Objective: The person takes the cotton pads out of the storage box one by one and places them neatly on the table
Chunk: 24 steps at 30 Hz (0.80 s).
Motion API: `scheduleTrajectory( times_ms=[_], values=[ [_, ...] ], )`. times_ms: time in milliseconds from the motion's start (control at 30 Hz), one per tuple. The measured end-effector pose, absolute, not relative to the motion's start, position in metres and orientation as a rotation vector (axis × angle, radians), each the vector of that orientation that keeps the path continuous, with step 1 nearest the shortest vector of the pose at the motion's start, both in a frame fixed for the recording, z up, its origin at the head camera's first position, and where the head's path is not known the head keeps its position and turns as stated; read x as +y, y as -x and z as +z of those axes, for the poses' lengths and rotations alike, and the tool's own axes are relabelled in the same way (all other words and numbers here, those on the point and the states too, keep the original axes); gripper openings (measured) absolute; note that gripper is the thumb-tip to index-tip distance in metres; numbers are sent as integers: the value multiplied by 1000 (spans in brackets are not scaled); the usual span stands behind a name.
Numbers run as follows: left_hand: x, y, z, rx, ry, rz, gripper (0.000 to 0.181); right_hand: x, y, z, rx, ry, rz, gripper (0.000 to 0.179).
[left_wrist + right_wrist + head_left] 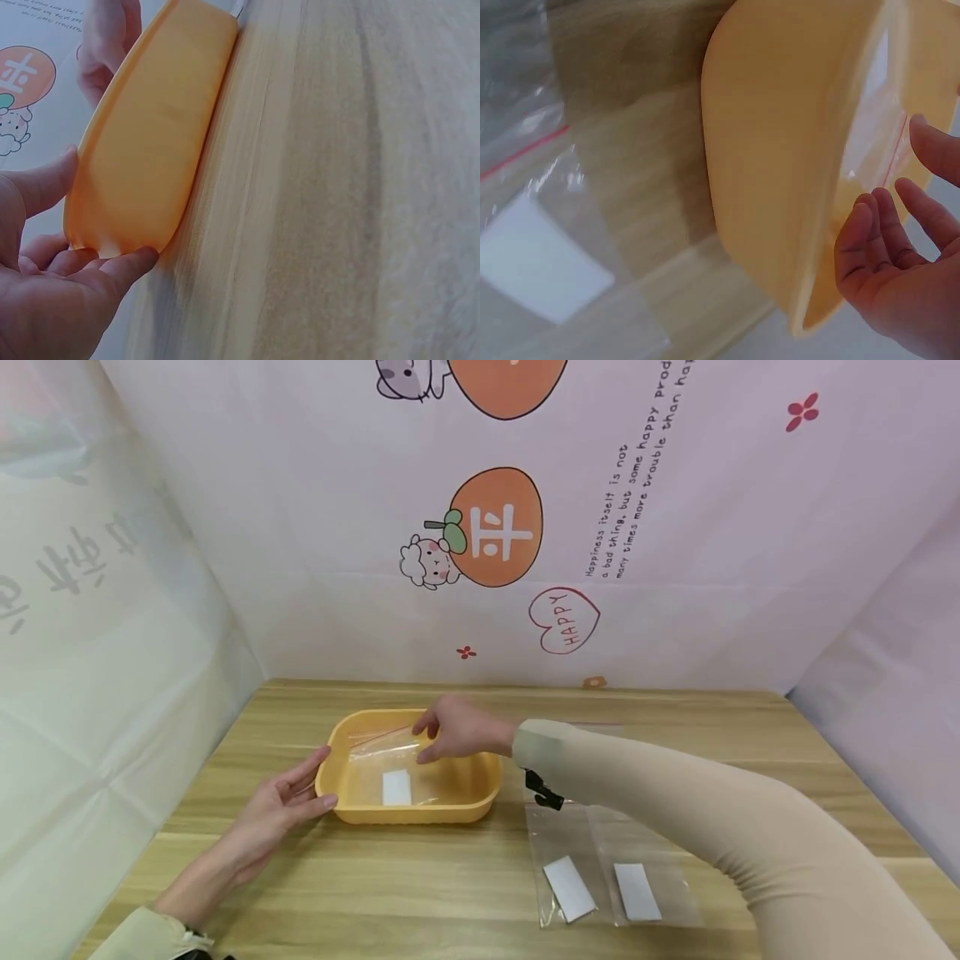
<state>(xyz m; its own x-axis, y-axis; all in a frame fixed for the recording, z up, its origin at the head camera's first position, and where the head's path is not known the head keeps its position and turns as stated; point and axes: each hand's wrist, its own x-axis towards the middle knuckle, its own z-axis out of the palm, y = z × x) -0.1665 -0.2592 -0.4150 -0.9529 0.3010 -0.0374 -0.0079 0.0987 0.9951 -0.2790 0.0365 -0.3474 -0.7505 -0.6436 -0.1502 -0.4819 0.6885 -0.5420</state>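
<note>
A yellow plastic tray [420, 815] stands on the table, and a clear zip bag [371, 767] with a red seal line lies inside it. Within that bag shows a white rectangular card [397, 788]. My left hand [273, 814] grips the tray's left end, thumb and fingers spread along its wall [150, 142]. Over the tray, my right hand [463, 728] reaches in from the right, fingers loosely bent and thumb apart from them. Nothing shows between these fingers, and the bag's sealed edge lies close by in the right wrist view [881, 142].
To the tray's right, several clear zip bags [536, 839] lie on the wooden table [420, 885], partly hidden under my right forearm. Two white cards [570, 889] show in them. A printed cloth backdrop [337, 568] rises behind the table and at both sides.
</note>
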Motion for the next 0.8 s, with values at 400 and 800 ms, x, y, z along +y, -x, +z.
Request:
scheduleTrajectory(
  times_ms=[400,800],
  values=[
    [-260,168,-417,2147,-304,1940,84,21,282,-375,2489,885,-757,34],
    [-261,167,-417,2142,-291,1939,85,13,282,-389,2560,804,-677,29]
  ],
)
